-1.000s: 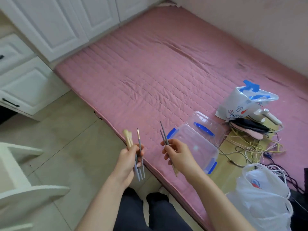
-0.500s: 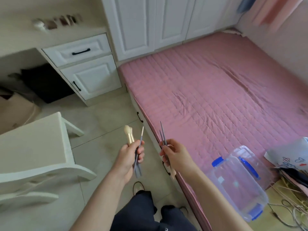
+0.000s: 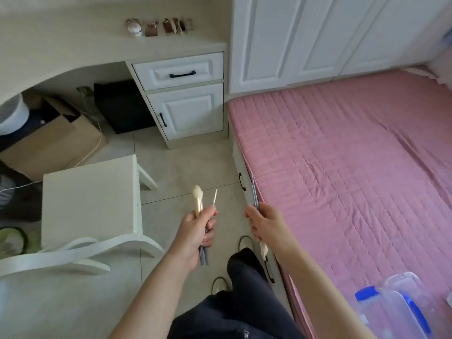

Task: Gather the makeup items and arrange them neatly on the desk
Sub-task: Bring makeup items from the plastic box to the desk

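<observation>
Left hand point(image 3: 195, 231) grips makeup brushes point(image 3: 198, 199); right hand point(image 3: 267, 225) pinches thin brushes point(image 3: 254, 192). Clear box point(image 3: 393, 311), lower right on the bed point(image 3: 342, 155); contents unclear.

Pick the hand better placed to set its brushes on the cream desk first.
Probably left: the left hand, gripping cream and grey makeup brushes, is on the cream desk's side; the right hand is by the pink bed.
</observation>
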A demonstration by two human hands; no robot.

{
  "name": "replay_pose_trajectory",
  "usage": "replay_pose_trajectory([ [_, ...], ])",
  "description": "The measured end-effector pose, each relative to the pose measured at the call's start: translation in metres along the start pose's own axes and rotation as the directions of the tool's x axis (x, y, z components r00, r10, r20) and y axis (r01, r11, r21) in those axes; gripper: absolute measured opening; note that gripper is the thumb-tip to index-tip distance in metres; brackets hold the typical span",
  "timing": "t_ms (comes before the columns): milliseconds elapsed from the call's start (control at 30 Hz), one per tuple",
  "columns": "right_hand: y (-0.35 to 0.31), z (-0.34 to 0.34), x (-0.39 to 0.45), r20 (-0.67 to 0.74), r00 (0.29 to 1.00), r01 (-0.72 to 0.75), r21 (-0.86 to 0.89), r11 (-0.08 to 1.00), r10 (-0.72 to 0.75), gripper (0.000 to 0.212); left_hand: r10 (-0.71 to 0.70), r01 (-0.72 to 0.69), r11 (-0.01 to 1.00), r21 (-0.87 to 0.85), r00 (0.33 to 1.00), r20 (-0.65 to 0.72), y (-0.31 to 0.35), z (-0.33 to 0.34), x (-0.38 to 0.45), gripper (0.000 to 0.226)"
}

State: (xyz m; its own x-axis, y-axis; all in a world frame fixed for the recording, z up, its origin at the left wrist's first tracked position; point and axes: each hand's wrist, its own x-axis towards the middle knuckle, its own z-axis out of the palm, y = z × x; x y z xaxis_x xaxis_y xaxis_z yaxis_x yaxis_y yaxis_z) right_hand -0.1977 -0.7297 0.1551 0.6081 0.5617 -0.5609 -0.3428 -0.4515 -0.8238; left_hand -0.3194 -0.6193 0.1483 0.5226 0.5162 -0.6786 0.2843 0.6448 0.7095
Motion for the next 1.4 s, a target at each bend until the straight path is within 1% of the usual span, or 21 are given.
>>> replay_pose_trajectory([
  [167, -0.037, 0.007, 0.057, 0.053, 0.998, -0.031, 0.027, 0.999, 0.029, 0.022, 0.017, -0.019, 0.999, -0.038, 0.998, -0.055, 0.043, 0.002, 0.044, 0.021],
  [300, -0.081, 0.012, 0.114, 0.110, 0.994, -0.021, -0.003, 1.000, 0.021, 0.019, 0.025, -0.037, 0.996, -0.087, 0.991, -0.131, 0.091, 0.019, 0.091, 0.037],
  [367, -0.106, 0.013, 0.144, 0.145, 0.989, -0.010, -0.018, 1.000, 0.012, 0.020, 0.033, -0.050, 0.994, -0.099, 0.985, -0.171, 0.117, 0.029, 0.116, 0.040],
  [500, -0.154, 0.009, 0.199, 0.201, 0.980, 0.020, -0.114, 0.993, 0.003, 0.021, 0.064, -0.089, 0.989, -0.116, 0.978, -0.201, 0.164, 0.049, 0.161, 0.032],
  [567, -0.175, 0.009, 0.226, 0.232, 0.973, 0.044, -0.170, 0.984, -0.004, 0.022, 0.101, -0.127, 0.985, -0.117, 0.973, -0.206, 0.184, 0.057, 0.180, 0.028],
  [667, -0.200, 0.011, 0.261, 0.224, 0.974, 0.092, -0.271, 0.958, -0.031, 0.023, 0.133, -0.157, 0.982, -0.101, 0.967, -0.218, 0.209, 0.064, 0.204, 0.029],
  [767, -0.218, 0.018, 0.289, 0.211, 0.977, 0.098, -0.289, 0.952, -0.036, 0.023, 0.140, -0.165, 0.981, -0.102, 0.966, -0.219, 0.231, 0.067, 0.224, 0.037],
  [867, -0.234, 0.029, 0.315, 0.195, 0.980, 0.097, -0.303, 0.948, -0.038, 0.023, 0.108, -0.148, 0.977, -0.154, 0.964, -0.243, 0.254, 0.065, 0.246, 0.044],
  [933, -0.242, 0.037, 0.332, 0.183, 0.982, 0.105, -0.325, 0.940, -0.047, 0.028, 0.087, -0.141, 0.968, -0.209, 0.965, -0.246, 0.267, 0.061, 0.262, 0.046],
  [1000, -0.251, 0.045, 0.348, 0.176, 0.984, 0.095, -0.304, 0.948, -0.043, 0.032, 0.081, -0.137, 0.962, -0.234, 0.968, -0.236, 0.281, 0.054, 0.278, 0.040],
  [1100, -0.269, 0.061, 0.373, 0.155, 0.987, 0.064, -0.236, 0.970, -0.027, 0.033, 0.093, -0.135, 0.967, -0.215, 0.976, -0.195, 0.306, 0.041, 0.304, 0.032],
  [1200, -0.290, 0.081, 0.395, 0.133, 0.991, 0.041, -0.169, 0.985, -0.019, 0.029, 0.104, -0.132, 0.975, -0.178, 0.982, -0.158, 0.335, 0.026, 0.330, 0.028],
  [1300, -0.312, 0.101, 0.416, 0.118, 0.991, 0.071, -0.136, 0.988, -0.055, 0.022, 0.122, -0.141, 0.980, -0.139, 0.983, -0.136, 0.366, 0.010, 0.355, 0.026],
  [1400, -0.332, 0.119, 0.436, 0.090, 0.994, 0.070, -0.072, 0.995, -0.064, 0.023, 0.139, -0.148, 0.984, -0.095, 0.985, -0.099, 0.396, -0.004, 0.377, 0.026],
])
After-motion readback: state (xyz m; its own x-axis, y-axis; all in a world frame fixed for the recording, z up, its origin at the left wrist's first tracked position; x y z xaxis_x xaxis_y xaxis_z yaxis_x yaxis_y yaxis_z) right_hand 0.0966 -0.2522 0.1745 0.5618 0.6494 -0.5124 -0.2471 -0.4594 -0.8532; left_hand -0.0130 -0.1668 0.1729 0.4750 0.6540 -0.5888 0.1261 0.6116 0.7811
